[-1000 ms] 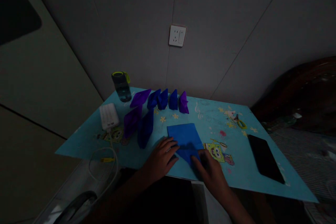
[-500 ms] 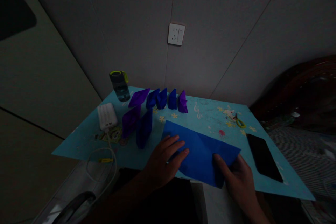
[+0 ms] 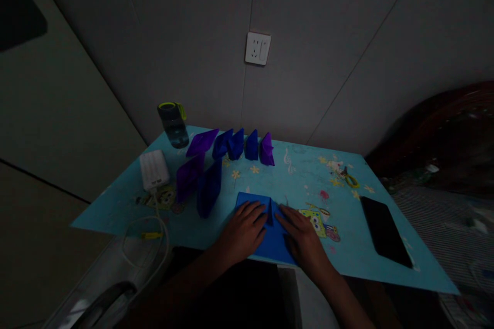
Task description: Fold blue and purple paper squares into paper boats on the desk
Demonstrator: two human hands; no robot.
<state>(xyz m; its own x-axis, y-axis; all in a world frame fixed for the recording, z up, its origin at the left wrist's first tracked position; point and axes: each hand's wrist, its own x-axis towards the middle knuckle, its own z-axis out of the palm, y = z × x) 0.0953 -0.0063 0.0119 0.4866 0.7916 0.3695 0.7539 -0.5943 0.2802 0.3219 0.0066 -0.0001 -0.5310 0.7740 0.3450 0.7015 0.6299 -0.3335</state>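
Note:
A sheet of blue paper (image 3: 272, 244) lies at the front edge of the table, its right part folded over, with a dark raised gap near the top middle. My left hand (image 3: 243, 226) rests on the left part of the paper with its fingers stretched out flat. On the right side my right hand (image 3: 303, 234) presses the folded part, fingers extended; its thumb is partly hidden. Left of the paper stand a dark blue folded paper boat (image 3: 209, 188) and a purple paper boat (image 3: 190, 178).
Behind are several more folded paper boats (image 3: 236, 145), and a water bottle (image 3: 173, 126) at the back left. A white power bank (image 3: 154, 170) with a cable lies left. At right are a black phone (image 3: 386, 231) and yellow-handled scissors (image 3: 352, 181). A wall socket (image 3: 258, 49) is above.
The blue paper's right side has been folded over to the left and now lies flat on the table. My right hand has moved left from the paper's right edge onto the fold.

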